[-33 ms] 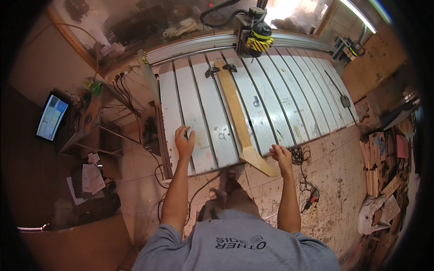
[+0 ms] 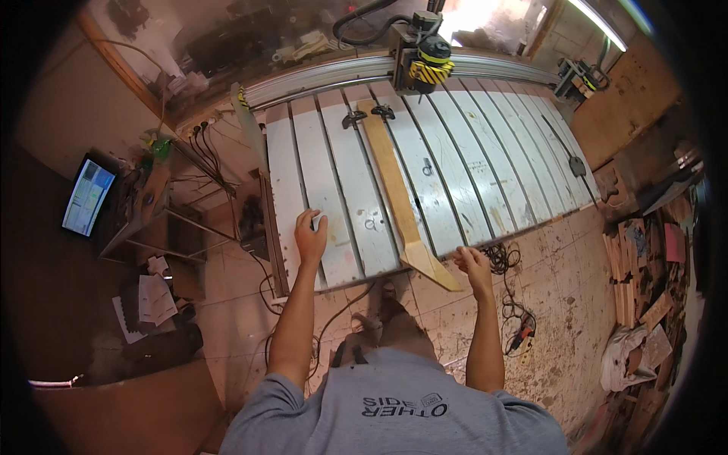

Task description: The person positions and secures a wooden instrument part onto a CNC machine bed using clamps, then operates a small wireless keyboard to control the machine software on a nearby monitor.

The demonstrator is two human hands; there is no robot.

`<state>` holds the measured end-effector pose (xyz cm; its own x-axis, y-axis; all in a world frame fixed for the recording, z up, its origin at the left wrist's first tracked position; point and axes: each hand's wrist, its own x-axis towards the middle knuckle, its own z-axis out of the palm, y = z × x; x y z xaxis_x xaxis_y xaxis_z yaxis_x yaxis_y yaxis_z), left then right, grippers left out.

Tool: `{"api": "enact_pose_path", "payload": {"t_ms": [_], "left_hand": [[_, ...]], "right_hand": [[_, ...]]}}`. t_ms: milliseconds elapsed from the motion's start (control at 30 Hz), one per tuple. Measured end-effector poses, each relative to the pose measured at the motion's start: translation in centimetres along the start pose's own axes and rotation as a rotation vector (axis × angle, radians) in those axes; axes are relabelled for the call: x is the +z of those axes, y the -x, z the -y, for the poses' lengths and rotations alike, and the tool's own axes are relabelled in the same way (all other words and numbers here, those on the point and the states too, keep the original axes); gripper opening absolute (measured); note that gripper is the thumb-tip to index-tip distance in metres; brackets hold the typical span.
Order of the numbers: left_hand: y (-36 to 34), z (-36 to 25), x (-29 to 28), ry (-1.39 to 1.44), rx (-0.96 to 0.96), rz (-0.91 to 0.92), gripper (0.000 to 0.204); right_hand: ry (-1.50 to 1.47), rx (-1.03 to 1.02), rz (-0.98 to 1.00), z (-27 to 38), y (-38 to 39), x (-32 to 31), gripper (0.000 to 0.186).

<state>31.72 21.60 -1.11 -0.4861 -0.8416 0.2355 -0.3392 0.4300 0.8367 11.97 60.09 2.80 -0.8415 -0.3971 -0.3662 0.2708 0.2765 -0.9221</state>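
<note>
My left hand [image 2: 311,239] hovers over the left part of the slotted machine bed [image 2: 334,189], its fingers bent and apart, with nothing seen in it. My right hand [image 2: 474,271] is at the bed's front edge, right of the board, fingers loosely curled and slightly apart, with nothing visible between them. A long wooden board [image 2: 387,167] lies lengthwise on the bed, its angled pale end [image 2: 434,274] jutting past the front edge. Two black clamps [image 2: 353,119] sit either side of its far end.
A gantry with a black-and-yellow spindle head [image 2: 431,70] spans the back. A monitor [image 2: 89,196] and papers [image 2: 155,299] are at left. Coiled cables [image 2: 502,260] and an orange tool [image 2: 522,337] lie on the floor. Stacked wood offcuts [image 2: 637,273] line the right.
My right hand has dropped slightly, its fingers curling a little more. The view has shifted very slightly; my left hand looks much the same.
</note>
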Motion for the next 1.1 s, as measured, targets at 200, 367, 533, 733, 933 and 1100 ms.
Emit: {"api": "enact_pose_path", "payload": {"t_ms": [200, 367, 533, 733, 933, 1100], "left_hand": [[10.4, -8.1, 5.0, 0.199, 0.051, 0.327, 0.054], [15.8, -11.1, 8.7, 0.098, 0.064, 0.391, 0.073], [16.7, -11.7, 9.5, 0.115, -0.066, 0.422, 0.075], [17.1, -12.2, 9.1, 0.079, -0.124, 0.452, 0.074], [17.3, -11.8, 10.3, 0.025, -0.050, 0.381, 0.074], [17.2, -12.0, 10.5, 0.036, -0.107, 0.396, 0.073]], "right_hand": [[-0.044, 0.018, 0.164, -0.9, 4.6, -1.8, 0.039], [-0.007, -0.198, 0.229, -3.0, 3.0, -0.1, 0.030], [0.017, -0.207, 0.287, -2.2, 2.8, -0.8, 0.027], [0.067, -0.246, 0.356, -2.2, 1.9, -1.6, 0.026], [0.092, -0.261, 0.381, -1.9, 1.5, -2.4, 0.025], [0.101, -0.229, 0.368, -2.5, 1.0, -2.8, 0.025]]}}
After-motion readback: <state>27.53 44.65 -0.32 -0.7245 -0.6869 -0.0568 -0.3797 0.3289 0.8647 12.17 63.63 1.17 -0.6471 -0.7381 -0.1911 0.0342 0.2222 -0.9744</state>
